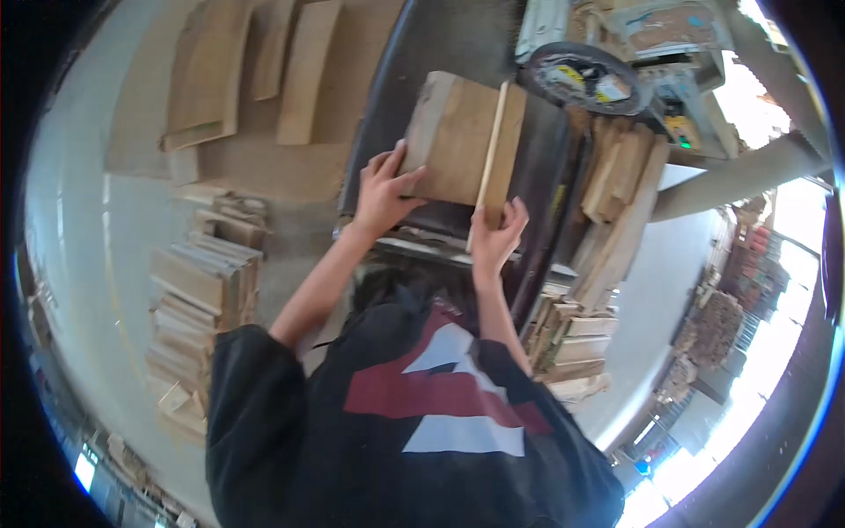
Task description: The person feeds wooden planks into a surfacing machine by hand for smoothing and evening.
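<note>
Several wooden boards [462, 132] lie side by side on a dark machine table [449, 40] in front of me. A thin pale wooden strip [495, 145] stands out along their right part, running toward me. My left hand [385, 192] grips the left near corner of the boards, its thumb over the top face and its fingers along the side. My right hand [499, 236] is closed around the near end of the strip and the board beside it. The undersides of the boards are hidden.
Wide planks [207, 70] lie on a brown sheet [264, 167] at the far left. Stacked wood pieces [198, 290] stand on the left floor, more offcuts [576, 343] on the right. Long boards [620, 189] lean beside the machine. A dark round tray [581, 79] holds small items.
</note>
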`<action>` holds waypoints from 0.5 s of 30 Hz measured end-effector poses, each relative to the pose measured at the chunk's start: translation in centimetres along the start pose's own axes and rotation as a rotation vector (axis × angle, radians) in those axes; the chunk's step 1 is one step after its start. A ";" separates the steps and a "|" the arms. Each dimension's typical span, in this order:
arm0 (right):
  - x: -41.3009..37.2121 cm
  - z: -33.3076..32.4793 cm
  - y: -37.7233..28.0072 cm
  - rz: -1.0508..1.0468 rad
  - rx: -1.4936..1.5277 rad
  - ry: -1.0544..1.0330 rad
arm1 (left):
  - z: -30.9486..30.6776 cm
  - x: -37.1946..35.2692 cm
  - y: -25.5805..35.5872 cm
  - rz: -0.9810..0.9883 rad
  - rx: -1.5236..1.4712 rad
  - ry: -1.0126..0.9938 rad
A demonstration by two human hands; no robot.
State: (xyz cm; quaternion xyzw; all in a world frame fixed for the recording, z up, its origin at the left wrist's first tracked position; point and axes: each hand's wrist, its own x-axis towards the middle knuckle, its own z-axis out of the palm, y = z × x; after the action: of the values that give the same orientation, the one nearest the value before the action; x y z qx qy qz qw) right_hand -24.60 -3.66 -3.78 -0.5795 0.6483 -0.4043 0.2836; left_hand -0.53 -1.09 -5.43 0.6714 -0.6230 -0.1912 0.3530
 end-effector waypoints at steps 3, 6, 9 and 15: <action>-1.2 -4.5 -0.9 -0.042 -0.149 0.078 | -0.8 -0.2 -0.2 0.195 0.084 -0.113; -1.9 -8.7 1.4 -0.089 -0.235 0.206 | -0.3 0.7 -0.3 0.342 0.054 -0.207; -2.4 -11.7 2.7 0.042 -0.309 0.254 | 0.9 2.1 0.9 0.417 0.017 -0.270; -2.3 -12.4 4.5 -0.007 -0.393 0.297 | 6.7 3.2 5.3 0.353 -0.031 -0.162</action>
State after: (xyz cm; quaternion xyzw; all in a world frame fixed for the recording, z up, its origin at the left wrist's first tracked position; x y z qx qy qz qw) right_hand -36.92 1.05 -1.54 -0.5601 0.7470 -0.3521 0.0658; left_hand -8.46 -5.65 -5.60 0.5286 -0.7544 -0.1894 0.3400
